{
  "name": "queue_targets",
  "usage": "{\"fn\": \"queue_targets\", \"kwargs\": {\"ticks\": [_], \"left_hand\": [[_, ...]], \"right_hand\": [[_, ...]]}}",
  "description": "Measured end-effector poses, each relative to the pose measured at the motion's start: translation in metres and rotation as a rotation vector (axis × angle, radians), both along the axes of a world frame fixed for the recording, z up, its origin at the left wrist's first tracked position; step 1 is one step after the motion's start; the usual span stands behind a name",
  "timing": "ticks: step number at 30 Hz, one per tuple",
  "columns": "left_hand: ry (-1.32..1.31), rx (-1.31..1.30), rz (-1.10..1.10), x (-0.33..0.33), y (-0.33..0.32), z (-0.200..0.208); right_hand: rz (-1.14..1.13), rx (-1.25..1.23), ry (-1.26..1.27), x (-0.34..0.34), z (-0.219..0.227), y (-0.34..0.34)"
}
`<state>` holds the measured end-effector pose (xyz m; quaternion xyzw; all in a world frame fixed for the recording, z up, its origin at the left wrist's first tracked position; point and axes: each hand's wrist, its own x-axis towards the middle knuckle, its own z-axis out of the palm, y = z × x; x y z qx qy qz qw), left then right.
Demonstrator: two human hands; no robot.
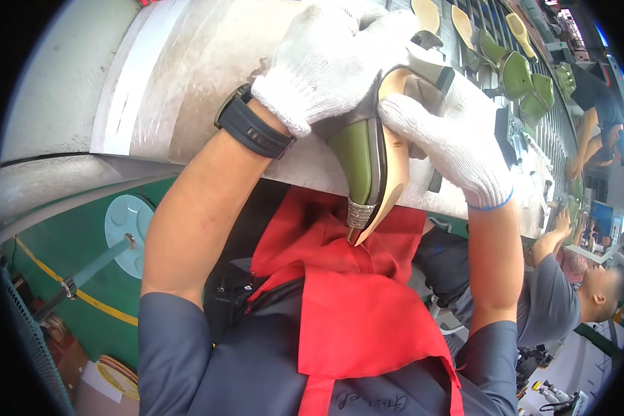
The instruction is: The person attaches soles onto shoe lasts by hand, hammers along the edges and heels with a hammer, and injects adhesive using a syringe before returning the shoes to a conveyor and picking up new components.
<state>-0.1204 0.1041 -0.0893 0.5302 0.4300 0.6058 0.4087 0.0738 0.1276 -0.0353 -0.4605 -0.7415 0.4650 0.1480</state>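
Between my hands is a green pointed-toe high-heeled shoe [354, 161], tilted so its tan sole faces right and its toe points down toward me. A sparkly silver band crosses near the toe. My left hand [329, 66], in a white knit glove, is closed about the heel end, some of its fingers hidden. My right hand [457, 135], gloved likewise, grips the shoe from the right with its thumb pressed on the sole. A block-shaped heel [430, 67] sticks out between the two hands.
Along the slatted conveyor [544, 73] lie several green shoe pieces [516, 75] and tan soles [520, 35]. A worn metal bench [208, 76] runs under my hands. Co-workers [558, 298] work at the right. A pale blue round disc [128, 232] is below the bench at left.
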Motion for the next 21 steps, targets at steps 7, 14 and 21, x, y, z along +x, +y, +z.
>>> {"fn": "queue_targets", "kwargs": {"ticks": [7, 14, 21], "left_hand": [[0.152, -0.052, 0.010, -0.003, 0.004, 0.001], [0.508, 0.050, 0.094, -0.026, -0.003, -0.012], [0.514, 0.290, 0.479, -0.021, -0.115, -0.035]], "right_hand": [[0.051, 0.280, -0.038, 0.005, -0.016, 0.005], [-0.076, 0.111, -0.175, -0.025, 0.018, -0.002], [0.314, 0.686, -0.202, 0.011, 0.010, -0.027]]}}
